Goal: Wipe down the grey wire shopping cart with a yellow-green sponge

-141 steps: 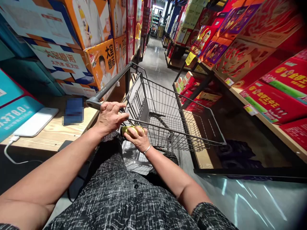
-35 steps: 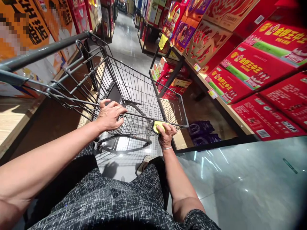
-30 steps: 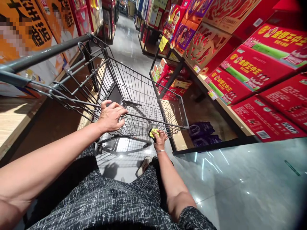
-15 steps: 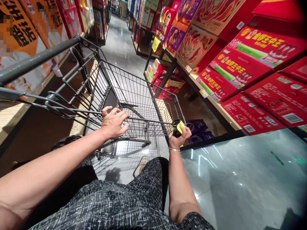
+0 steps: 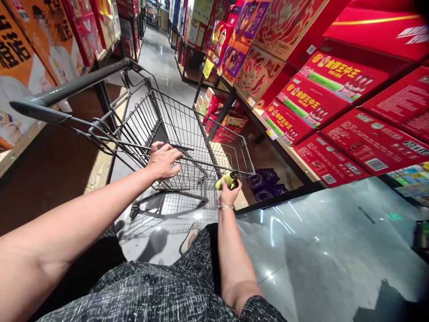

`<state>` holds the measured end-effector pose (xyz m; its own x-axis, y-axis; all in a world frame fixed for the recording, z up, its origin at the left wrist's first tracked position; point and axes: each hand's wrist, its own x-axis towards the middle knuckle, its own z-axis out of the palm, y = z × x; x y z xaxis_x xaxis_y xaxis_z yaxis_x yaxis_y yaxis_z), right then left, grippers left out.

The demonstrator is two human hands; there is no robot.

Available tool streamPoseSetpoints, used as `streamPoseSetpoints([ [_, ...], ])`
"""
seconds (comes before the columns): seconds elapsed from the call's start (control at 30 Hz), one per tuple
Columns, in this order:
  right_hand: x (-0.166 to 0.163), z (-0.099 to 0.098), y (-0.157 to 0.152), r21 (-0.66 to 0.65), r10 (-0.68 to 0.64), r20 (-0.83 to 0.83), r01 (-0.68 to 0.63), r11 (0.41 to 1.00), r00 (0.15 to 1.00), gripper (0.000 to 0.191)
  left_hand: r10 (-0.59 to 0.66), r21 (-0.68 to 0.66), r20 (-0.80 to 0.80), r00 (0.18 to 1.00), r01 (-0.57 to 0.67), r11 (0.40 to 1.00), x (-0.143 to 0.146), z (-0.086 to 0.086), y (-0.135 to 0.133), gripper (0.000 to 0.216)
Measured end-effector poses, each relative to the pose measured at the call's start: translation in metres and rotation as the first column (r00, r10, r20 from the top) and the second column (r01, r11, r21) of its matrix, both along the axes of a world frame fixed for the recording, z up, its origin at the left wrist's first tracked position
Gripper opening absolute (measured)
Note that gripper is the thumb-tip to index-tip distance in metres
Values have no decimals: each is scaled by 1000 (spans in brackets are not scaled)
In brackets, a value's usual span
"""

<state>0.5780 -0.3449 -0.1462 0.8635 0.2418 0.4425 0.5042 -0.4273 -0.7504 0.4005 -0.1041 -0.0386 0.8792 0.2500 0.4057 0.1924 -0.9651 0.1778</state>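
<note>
My left hand [image 5: 164, 162] rests over the near side rim of a grey wire shopping cart [image 5: 197, 112], fingers curled over the rim and thumb held apart. Below the same rim, nearer the cart's front corner, my right hand [image 5: 230, 193] is closed around a small yellow-and-black item [image 5: 226, 180]. Its exact kind cannot be made out. A thin bracelet [image 5: 225, 206] circles my right wrist. In the part of the cart's basket that shows, only bare wire and a dark panel [image 5: 157, 138] can be seen.
Stacked red boxes [image 5: 311, 107] fill the shelf on the right, with purple packs [image 5: 266, 183] beneath it. Orange printed boxes [image 5: 36, 49] line the left shelf. Between the shelves a shiny floor aisle [image 5: 157, 53] runs ahead.
My right hand has turned the yellow-and-black item and moved it left and slightly down from the rim. The cart's handle sits farther right in view. My left hand stays on the rim.
</note>
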Motion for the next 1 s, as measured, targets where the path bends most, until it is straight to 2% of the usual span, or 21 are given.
streamPoseSetpoints([
  [0.1, 50, 42, -25, 23, -162, 159, 161, 987, 974, 50, -18, -16, -16, 1000, 18, 1000, 11, 0, 14, 25],
  [0.17, 76, 60, -39, -88, -203, 225, 227, 970, 953, 50, -29, -16, -27, 999, 29, 999, 15, 0, 26, 24],
  [0.23, 87, 67, -43, -236, -189, 200, 235, 943, 961, 53, -44, -13, -48, 998, 43, 999, 19, -1, 40, 23],
  [0.33, 71, 63, -25, -343, -121, 172, 174, 923, 978, 60, -66, -11, -103, 992, 66, 998, 22, -3, 63, 28],
  [0.4, 43, 58, 2, -348, -36, 221, 114, 930, 975, 65, -45, 2, -131, 990, 46, 999, 23, -6, 76, 32],
  [0.5, -1, 55, 43, -385, 156, 271, -42, 922, 950, 69, 43, 44, -137, 990, -37, 998, 26, -6, 85, 40],
  [0.57, -19, 59, 59, -452, 343, 259, -201, 869, 903, 67, 96, 53, -118, 988, -91, 994, 31, -3, 79, 48],
  [0.63, -22, 64, 59, -510, 503, 255, -326, 796, 826, 64, 88, 30, -109, 990, -85, 996, 40, 2, 64, 60],
  [0.67, -17, 67, 53, -520, 532, 281, -339, 784, 799, 62, 41, 8, -123, 992, -40, 999, 47, 3, 53, 66],
  [0.73, 0, 69, 31, -483, 459, 399, -243, 841, 794, 58, -131, -23, -170, 977, 129, 991, 65, 5, 28, 73],
  [0.8, 22, 62, 5, -413, 314, 519, -88, 906, 795, 51, -214, -75, -210, 954, 203, 976, 85, 4, 2, 76],
  [0.83, 32, 55, -7, -398, 268, 553, -32, 917, 789, 46, -235, -104, -237, 943, 216, 971, 94, 2, -10, 78],
  [0.9, 44, 31, -26, -432, 253, 561, 18, 901, 788, 39, -272, -140, -295, 916, 241, 960, 109, -4, -29, 81],
  [1.0, 43, -18, -34, -542, 283, 476, 25, 840, 833, 36, -232, -121, -297, 927, 204, 971, 119, -14, -39, 68],
])
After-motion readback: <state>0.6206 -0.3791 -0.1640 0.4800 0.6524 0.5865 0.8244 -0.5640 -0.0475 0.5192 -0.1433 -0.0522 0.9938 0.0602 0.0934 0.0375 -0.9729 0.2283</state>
